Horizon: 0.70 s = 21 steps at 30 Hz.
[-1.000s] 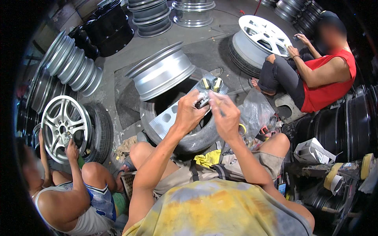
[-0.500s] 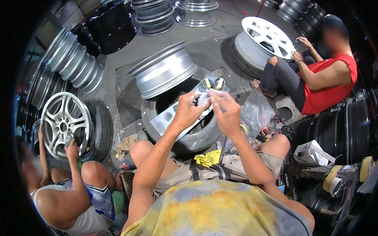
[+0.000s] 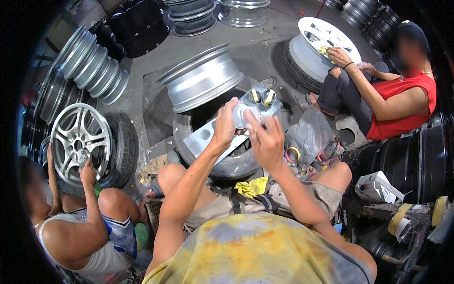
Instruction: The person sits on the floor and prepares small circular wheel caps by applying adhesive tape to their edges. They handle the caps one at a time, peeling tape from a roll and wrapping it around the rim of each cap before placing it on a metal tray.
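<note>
My left hand is closed round the edge of a small round light-grey disc, held up over a tyre. Whitish dust coats its fingertips. My right hand is raised beside the disc, its fingers pointing up and smeared by motion; whether they touch the disc or grip anything is unclear. Below the hands, a pale flat board with holes lies across the tyre. Two round dark-rimmed pieces with yellow strips sit on the board's far end. A silver wheel rim leans at the tyre's far side.
At left a person handles a spoked wheel; at right another, in red, works at a white wheel. A clear plastic bag, tape roll and yellow cloth lie near my knees. Stacked rims stand around.
My right hand has drawn slightly down and away from my left, exposing more of the disc. The person in red has moved a hand onto the white wheel's face with something yellow. The view has shifted slightly.
</note>
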Motion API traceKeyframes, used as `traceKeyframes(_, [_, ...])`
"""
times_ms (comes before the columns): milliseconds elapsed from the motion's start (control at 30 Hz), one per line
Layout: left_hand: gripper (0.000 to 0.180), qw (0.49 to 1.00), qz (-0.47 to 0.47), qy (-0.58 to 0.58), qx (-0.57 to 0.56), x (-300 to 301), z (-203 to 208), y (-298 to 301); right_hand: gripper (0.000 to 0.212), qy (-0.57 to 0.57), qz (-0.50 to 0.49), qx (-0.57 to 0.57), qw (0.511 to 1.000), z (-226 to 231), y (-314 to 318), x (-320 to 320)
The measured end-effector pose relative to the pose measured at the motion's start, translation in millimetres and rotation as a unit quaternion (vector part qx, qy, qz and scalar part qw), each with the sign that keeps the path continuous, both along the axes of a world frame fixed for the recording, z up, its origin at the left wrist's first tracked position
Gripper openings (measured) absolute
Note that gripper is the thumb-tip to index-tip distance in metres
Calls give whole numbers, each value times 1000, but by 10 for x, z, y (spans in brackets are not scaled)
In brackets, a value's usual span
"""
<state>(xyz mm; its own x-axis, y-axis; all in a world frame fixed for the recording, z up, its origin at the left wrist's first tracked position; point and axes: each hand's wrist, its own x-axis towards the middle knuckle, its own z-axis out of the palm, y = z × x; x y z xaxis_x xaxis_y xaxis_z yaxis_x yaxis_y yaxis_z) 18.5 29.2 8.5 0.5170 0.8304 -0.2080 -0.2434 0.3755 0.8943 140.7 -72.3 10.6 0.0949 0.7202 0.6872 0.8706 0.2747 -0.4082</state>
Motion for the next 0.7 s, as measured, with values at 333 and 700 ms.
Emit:
traceKeyframes(333, [45, 993, -69, -45, -87, -59, -11, 38, 38, 12, 16, 7, 1000, 96, 89, 24])
traceKeyframes(700, [53, 988, -118, -38, -88, -164, 194, 70, 38, 25, 20, 29, 999, 51, 30, -2])
